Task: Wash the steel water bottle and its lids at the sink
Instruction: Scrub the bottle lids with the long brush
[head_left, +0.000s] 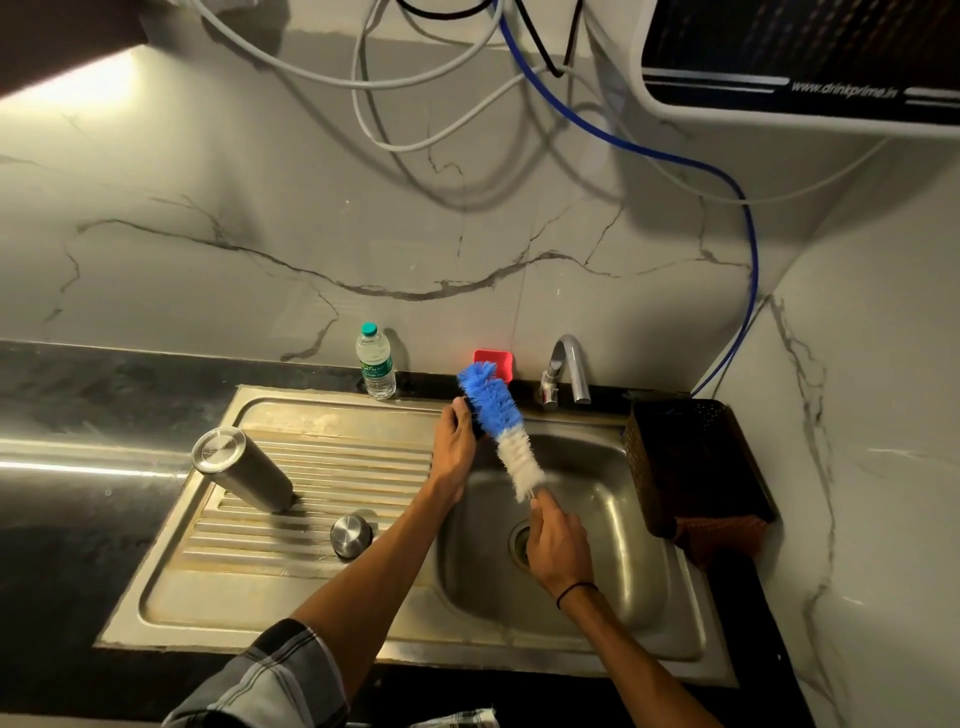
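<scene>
brushed steel bottle (242, 469), glossy marble wall (260, 208)

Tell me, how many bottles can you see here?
2. A steel bottle stands upside down on the draining board, left of the basin. A clear plastic bottle with a green cap stands on the counter behind the sink, against the wall.

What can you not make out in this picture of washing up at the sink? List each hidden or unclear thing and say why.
Head view only:
1. The dark item in the left hand: covered by fingers and the bottle brush.
2. The brush handle: enclosed in the right hand.
3. The steel bottle's mouth: it stands inverted on the drainboard.
4. The plastic bottle's label: too small.
</scene>
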